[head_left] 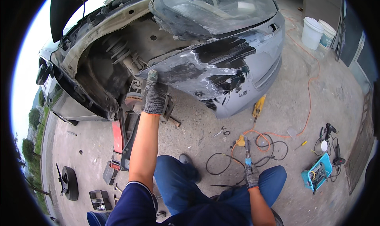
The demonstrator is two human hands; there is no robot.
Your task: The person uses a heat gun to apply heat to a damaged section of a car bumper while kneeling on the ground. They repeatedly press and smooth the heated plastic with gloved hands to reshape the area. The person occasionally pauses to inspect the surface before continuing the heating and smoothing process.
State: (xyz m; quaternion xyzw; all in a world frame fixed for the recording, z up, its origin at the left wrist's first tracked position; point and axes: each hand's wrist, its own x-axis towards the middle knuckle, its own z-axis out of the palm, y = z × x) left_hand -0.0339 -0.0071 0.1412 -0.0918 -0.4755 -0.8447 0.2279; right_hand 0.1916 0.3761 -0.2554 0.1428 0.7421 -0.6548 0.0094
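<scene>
A grey car bumper (261, 68) with scraped, cracked black patches hangs at the car's front corner. My left hand (154, 95), in a dark knit glove, grips its near left edge, with the thumb up along the edge and the other fingers mostly hidden. Low by my right knee, my right hand (251, 175), in a grey glove, is closed round a slim blue-handled tool (248, 161) with a long metal barrel pointing away from me. Just beyond its tip, a yellow plug connector (240, 140) lies on the floor among cables.
The open wheel well shows a brake disc (133, 100) beside a red floor jack (117, 137). Scissors (221, 132), a yellow tool (259, 106) and a looping orange cord (310, 83) lie on the concrete. A blue basket (316, 172) of tools stands right; white buckets (312, 32) stand far right.
</scene>
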